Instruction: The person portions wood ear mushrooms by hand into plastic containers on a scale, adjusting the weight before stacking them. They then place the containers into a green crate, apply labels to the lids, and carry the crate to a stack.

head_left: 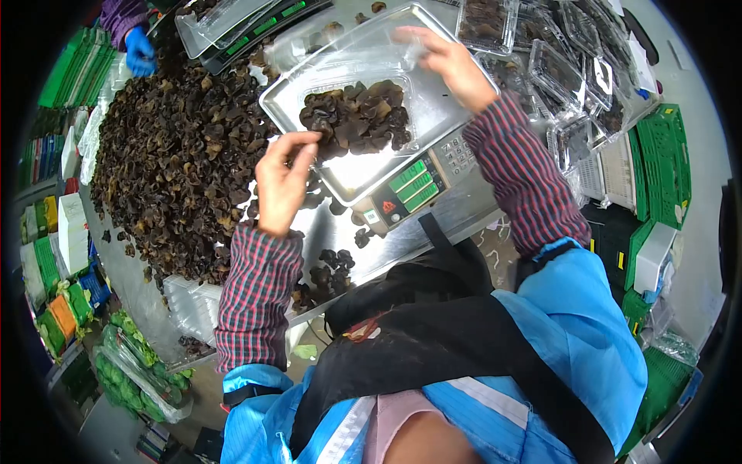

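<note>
One wood-ear portion point(359, 116) in the scale pan point(442, 108) lies two o'clock from the nearer left hand point(282, 179), grip unclear, eight o'clock from the loose-fingered right hand point(454, 68).

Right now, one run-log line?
left hand: beside fungus portion | right hand: over metal tray, blurred | fungus portion: in metal tray | scale display: lit

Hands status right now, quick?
Left hand: fingers bent at the edge of the dark fungus; can't tell if it grips a piece.
Right hand: open above the metal tray, fingertips blurred, nothing visible held.
</note>
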A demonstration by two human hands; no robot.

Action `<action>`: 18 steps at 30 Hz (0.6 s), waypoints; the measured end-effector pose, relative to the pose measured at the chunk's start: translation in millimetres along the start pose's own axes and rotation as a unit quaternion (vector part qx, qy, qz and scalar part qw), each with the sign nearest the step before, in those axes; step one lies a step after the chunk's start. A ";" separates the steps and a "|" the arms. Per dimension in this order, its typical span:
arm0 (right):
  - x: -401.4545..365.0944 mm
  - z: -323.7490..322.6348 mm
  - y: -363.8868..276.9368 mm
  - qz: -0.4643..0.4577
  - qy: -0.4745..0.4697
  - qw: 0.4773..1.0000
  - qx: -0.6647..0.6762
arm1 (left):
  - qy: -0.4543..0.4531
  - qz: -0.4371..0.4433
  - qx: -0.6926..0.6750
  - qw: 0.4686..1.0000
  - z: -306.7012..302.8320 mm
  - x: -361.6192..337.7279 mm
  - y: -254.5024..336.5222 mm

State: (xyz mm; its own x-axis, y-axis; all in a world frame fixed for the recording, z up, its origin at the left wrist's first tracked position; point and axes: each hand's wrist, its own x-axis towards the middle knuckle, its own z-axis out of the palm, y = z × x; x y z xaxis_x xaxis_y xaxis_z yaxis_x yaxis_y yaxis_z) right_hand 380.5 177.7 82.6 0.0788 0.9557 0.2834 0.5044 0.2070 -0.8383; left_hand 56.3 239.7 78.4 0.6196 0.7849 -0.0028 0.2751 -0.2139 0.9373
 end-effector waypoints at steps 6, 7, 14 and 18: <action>-75.6 22.5 -60.7 0.223 -0.140 0.961 -0.086 | -0.060 -0.179 -0.105 0.977 -14.5 -2.9 -4.4; -79.2 25.0 -62.5 0.272 -0.145 0.951 0.028 | -0.069 -0.178 -0.134 0.972 -16.2 -0.1 -6.5; -91.2 35.0 -63.4 0.337 -0.098 0.892 0.285 | -0.125 -0.187 -0.227 0.948 -20.7 6.1 -7.2; -112.0 46.1 -53.8 0.328 0.056 0.906 0.260 | -0.108 -0.164 -0.225 0.954 -3.3 16.2 20.1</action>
State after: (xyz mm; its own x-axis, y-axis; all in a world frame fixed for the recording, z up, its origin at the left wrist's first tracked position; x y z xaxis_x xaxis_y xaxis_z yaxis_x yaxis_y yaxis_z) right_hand 304.9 69.2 74.6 0.3167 0.8876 -0.3345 -0.1547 -0.2996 -0.9414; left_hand 69.5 250.0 98.3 0.7046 0.6184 -0.3480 0.1665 0.3326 0.9282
